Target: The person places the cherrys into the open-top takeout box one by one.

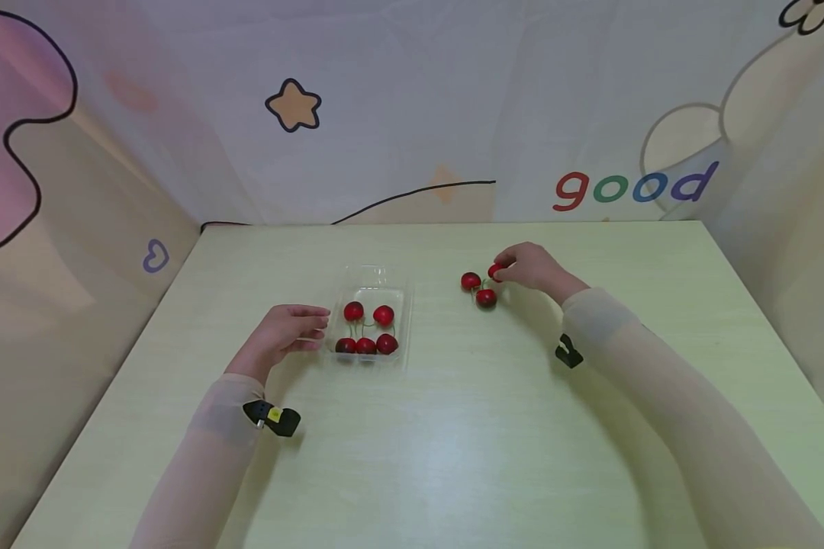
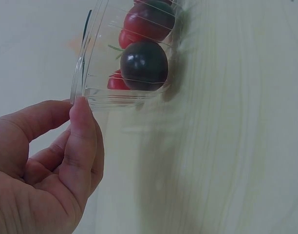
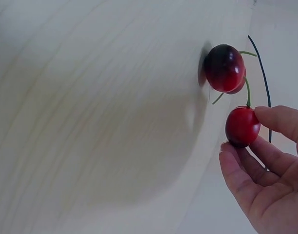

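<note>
My left hand (image 1: 283, 335) is at the left side of a clear plastic container (image 1: 403, 305), pinching its rim between thumb and fingers (image 2: 82, 131) in the left wrist view. Inside the container lie several red cherries (image 1: 383, 315) with green stems, some darker than others. My right hand (image 1: 532, 268) holds one red cherry (image 3: 242, 126) between thumb and fingertips, its stem pointing away from the palm. Right beside that cherry, two more cherries (image 1: 486, 298) rest on the table, one bright red and one darker.
The pale wood-grain table (image 1: 412, 457) stretches out on all sides of the container. Behind it hangs a printed cloth backdrop (image 1: 412, 114) with a star and the word "good". Small black wrist cameras (image 1: 272, 418) sit on both sleeves.
</note>
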Demonstrator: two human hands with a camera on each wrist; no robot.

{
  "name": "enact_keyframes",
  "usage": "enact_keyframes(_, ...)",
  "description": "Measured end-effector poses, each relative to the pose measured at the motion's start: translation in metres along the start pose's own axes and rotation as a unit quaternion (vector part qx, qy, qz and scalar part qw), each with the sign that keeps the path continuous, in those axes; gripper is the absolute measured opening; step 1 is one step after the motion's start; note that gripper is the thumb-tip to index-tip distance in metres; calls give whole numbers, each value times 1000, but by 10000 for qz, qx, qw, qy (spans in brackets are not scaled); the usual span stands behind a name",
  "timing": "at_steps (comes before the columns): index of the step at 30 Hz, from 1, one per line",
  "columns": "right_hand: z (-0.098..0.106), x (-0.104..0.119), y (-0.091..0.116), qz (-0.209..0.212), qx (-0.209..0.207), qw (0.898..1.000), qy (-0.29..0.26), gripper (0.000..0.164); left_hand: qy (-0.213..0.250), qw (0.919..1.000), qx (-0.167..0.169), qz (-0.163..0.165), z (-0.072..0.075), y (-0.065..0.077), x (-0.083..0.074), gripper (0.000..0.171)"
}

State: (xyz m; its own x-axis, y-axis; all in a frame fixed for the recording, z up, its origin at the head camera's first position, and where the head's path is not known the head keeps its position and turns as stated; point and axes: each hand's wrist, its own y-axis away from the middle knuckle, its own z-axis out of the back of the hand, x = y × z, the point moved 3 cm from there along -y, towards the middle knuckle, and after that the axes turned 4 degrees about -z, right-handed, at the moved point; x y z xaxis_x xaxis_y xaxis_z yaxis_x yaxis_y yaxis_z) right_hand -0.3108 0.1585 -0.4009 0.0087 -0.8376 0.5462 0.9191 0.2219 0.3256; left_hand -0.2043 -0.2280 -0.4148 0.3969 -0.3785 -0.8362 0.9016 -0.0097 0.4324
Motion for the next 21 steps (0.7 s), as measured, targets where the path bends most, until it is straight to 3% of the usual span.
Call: enact_keyframes(21, 6, 33, 18, 437, -62, 9990, 14, 47, 3, 10000, 5, 16, 1, -1, 1, 42)
